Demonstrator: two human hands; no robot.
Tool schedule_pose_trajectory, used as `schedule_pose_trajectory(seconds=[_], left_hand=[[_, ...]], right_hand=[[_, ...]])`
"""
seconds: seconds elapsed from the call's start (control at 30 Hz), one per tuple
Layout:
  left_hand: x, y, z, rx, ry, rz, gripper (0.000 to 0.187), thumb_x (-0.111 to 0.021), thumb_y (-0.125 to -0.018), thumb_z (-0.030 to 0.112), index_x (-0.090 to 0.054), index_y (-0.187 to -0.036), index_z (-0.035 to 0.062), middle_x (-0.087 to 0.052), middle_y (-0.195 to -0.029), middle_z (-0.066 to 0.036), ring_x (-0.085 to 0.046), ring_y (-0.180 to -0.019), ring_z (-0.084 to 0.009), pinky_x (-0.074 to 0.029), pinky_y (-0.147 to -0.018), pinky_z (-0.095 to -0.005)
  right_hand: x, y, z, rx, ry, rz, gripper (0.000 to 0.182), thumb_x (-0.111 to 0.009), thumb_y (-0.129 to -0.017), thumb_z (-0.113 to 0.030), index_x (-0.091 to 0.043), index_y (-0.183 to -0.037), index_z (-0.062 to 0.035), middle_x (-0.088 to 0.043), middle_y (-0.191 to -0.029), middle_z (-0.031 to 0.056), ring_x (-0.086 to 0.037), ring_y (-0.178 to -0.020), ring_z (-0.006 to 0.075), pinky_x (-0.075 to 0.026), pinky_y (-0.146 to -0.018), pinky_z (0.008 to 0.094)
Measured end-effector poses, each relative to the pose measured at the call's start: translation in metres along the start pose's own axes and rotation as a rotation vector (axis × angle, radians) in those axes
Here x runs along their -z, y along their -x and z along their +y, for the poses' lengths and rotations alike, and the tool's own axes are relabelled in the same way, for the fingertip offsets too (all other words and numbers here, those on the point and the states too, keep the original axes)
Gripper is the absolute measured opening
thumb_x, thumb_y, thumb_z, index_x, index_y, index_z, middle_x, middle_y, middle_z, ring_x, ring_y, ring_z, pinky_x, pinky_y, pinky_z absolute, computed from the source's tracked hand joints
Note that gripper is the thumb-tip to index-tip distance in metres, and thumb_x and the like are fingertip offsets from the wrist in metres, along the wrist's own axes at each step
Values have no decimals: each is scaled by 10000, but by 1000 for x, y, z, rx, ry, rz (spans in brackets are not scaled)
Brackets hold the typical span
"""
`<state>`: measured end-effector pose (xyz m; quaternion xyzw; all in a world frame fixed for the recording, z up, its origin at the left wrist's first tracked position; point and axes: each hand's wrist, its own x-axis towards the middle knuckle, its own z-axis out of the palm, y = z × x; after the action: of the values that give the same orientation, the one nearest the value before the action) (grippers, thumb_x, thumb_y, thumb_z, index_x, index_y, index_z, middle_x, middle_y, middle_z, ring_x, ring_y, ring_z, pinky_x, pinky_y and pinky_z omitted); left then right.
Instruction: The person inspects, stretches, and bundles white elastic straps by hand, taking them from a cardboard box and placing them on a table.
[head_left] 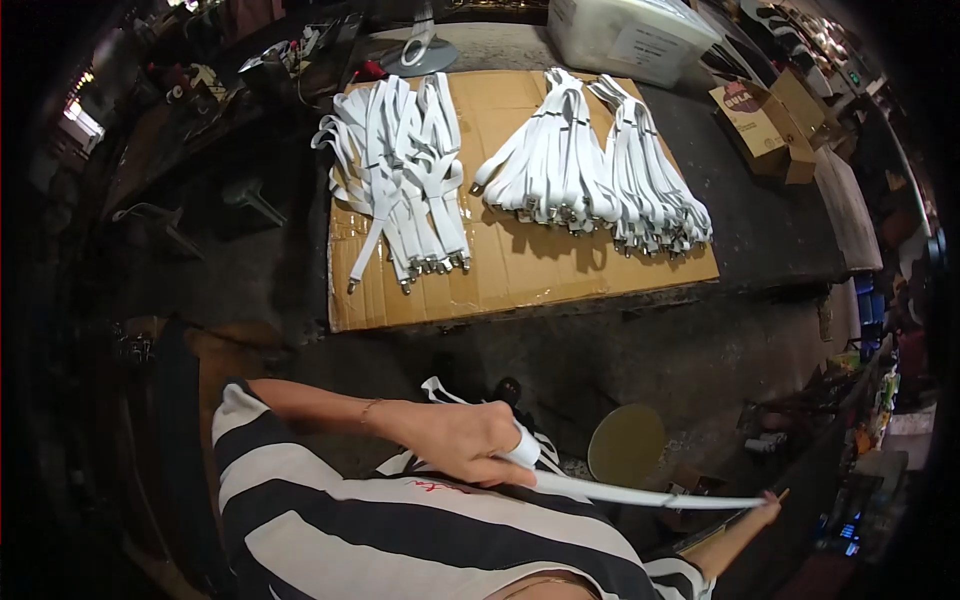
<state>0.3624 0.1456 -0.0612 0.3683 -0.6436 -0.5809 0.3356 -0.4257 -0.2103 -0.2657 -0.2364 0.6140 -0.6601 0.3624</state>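
My left hand (pixel 462 440) is closed on a white suspender strap (pixel 620 493) in front of my striped shirt, with a bunched loop showing at the fingers. The strap stretches taut to the lower right, where my right hand (pixel 767 508) pinches its far part. A dark slider sits on the strap nearer the right hand. Ahead, a loose pile of white suspenders (pixel 395 165) with metal clips lies on a cardboard sheet (pixel 490 285). To its right lie two tied bundles, a middle bundle (pixel 553 165) and a right bundle (pixel 650 175), clips toward me.
The cardboard lies on a dark table (pixel 775 235). A translucent plastic bin (pixel 630 40) and a round metal base (pixel 412 58) stand behind it. An open carton (pixel 770 125) sits at the right. Below the table edge is a round stool top (pixel 627 446).
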Motion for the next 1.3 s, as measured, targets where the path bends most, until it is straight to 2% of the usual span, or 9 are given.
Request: schedule_pose_trajectory(seconds=[0.23, 0.33, 0.4, 0.47, 0.53, 0.6, 0.73, 0.97, 1.3], left_hand=[[-46, -88, -87, 109, -555, 131, 382, -519, -887, 273, -549, -693, -54, -510, -559, -206, -527, -527, -392, -429, -508, -429], [-62, -108, -105, 212, -533, 200, 415, -481, -905, 296, -534, -687, -54, -524, -582, -210, -529, -562, -415, -437, -556, -455], [-65, -119, -112, 435, -546, 222, 446, -420, -926, 326, -554, -717, -44, -549, -608, -213, -553, -597, -403, -440, -571, -460], [-69, -132, -113, 511, -421, 200, 431, -391, -937, 340, -558, -770, -21, -562, -617, -211, -558, -607, -408, -439, -575, -467], [-74, -142, -112, 468, -416, 230, 421, -384, -939, 351, -558, -805, -8, -561, -610, -211, -566, -617, -406, -447, -591, -471], [-76, -153, -112, 511, -437, 166, 382, -406, -921, 334, -573, -844, -1, -575, -642, -221, -570, -651, -412, -450, -615, -474], [-82, -171, -133, 338, -432, 170, 271, -502, -833, 217, -573, -849, -44, -567, -686, -265, -569, -676, -416, -441, -611, -463], [-69, -161, -153, 516, -579, 227, 205, -562, -790, 154, -588, -854, -39, -600, -751, -253, -599, -735, -398, -468, -651, -466], [-59, -132, -154, 591, -759, 165, 205, -605, -737, 159, -639, -842, -13, -625, -778, -224, -618, -776, -369, -493, -702, -431]], right_hand=[[-112, 237, 288, -421, 78, -264, 281, -435, -867, -206, -515, -659, -34, -556, -650, 119, -547, -616, 263, -483, -623, 402], [-64, 293, 438, -658, 144, -190, 302, -386, -926, -249, -492, -785, -5, -551, -603, 148, -544, -534, 297, -486, -614, 463], [-72, 357, 389, -580, 217, -503, 326, -414, -917, -303, -500, -929, 12, -575, -646, 165, -558, -591, 311, -479, -597, 470], [-79, 373, 409, -821, 1047, -278, 445, -573, -849, -312, -499, -1102, 46, -614, -804, 144, -566, -781, 286, -442, -643, 423], [-92, 376, 385, -139, 956, -626, 394, -599, -852, -355, -613, -820, 37, -579, -697, 73, -520, -657, 185, -432, -646, 351], [-153, 398, 283, -381, 636, -831, 368, -548, -886, -369, -594, -682, -66, -573, -653, 16, -491, -580, 66, -390, -537, 236], [-218, 438, 178, -934, 158, -1121, 369, -495, -907, -332, -574, -963, 24, -612, -861, 85, -588, -738, 164, -488, -690, 296], [-278, 463, 132, -1184, -641, -936, 356, -465, -896, -250, -522, -1130, 13, -585, -1077, 141, -570, -943, 235, -419, -909, 353], [-301, 380, 221, -1139, -480, -648, 221, -416, -940, -196, -539, -991, -20, -576, -875, 81, -546, -784, 204, -474, -751, 358]])
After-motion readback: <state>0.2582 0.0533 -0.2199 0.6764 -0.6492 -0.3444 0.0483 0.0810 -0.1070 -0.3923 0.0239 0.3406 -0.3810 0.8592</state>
